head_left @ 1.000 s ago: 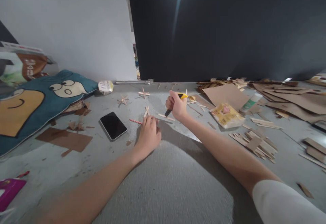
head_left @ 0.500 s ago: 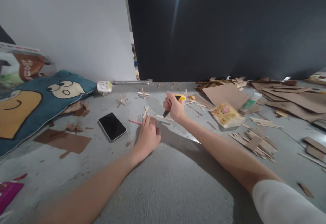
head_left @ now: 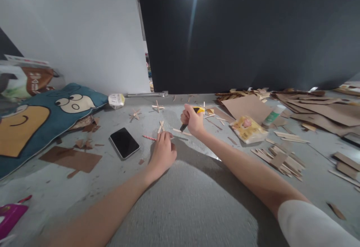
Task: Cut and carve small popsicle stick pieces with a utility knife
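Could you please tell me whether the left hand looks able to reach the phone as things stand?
Probably yes: the phone lies uncovered to the left of the left hand, and only the thin striped stick and a small brown scrap seem to lie between them.

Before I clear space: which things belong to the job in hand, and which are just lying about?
Likely in the job:
utility knife, held in the right hand
single wooden stick, at the knife's tip
crossed wooden sticks, by the left hand

Apparently just lying about:
smartphone
teal cartoon cushion
yellow printed packet
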Demonstrator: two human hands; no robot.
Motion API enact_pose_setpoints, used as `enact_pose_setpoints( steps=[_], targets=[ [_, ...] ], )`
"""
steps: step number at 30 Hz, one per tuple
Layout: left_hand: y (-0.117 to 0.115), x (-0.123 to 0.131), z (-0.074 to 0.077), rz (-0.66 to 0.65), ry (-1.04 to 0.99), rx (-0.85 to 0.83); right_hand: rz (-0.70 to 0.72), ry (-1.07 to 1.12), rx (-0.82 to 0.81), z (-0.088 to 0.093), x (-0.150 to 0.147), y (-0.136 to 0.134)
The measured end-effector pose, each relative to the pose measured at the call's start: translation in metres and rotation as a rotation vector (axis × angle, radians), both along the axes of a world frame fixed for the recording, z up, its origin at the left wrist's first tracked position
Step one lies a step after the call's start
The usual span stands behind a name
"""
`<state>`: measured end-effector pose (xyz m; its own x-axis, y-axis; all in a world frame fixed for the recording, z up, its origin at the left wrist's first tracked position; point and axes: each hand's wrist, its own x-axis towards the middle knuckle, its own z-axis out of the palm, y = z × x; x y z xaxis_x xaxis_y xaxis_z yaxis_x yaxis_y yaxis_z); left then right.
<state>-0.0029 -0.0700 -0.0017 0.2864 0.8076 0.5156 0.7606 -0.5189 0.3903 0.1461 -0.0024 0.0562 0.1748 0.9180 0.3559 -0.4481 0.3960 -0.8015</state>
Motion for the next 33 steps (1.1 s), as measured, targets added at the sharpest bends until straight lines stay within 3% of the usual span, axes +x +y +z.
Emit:
enact_pose_setpoints(
  steps=[8, 18, 26, 33],
  targets=[
    [-0.001, 0.000, 0.001, 0.020, -0.007, 0.014, 0.024, -0.005, -0.024, -0.013, 0.001, 0.005],
    [0.003, 0.000, -0.005, 0.017, -0.033, -0.007, 0.058, -0.058, 0.002, -0.003, 0.000, 0.001],
    [0.004, -0.001, -0.006, 0.016, -0.042, -0.023, 0.064, -0.122, -0.034, -0.016, -0.001, -0.002],
    [0.006, -0.001, -0.005, 0.015, -0.010, -0.037, 0.053, -0.140, -0.032, -0.017, 0.002, 0.003]
  ],
)
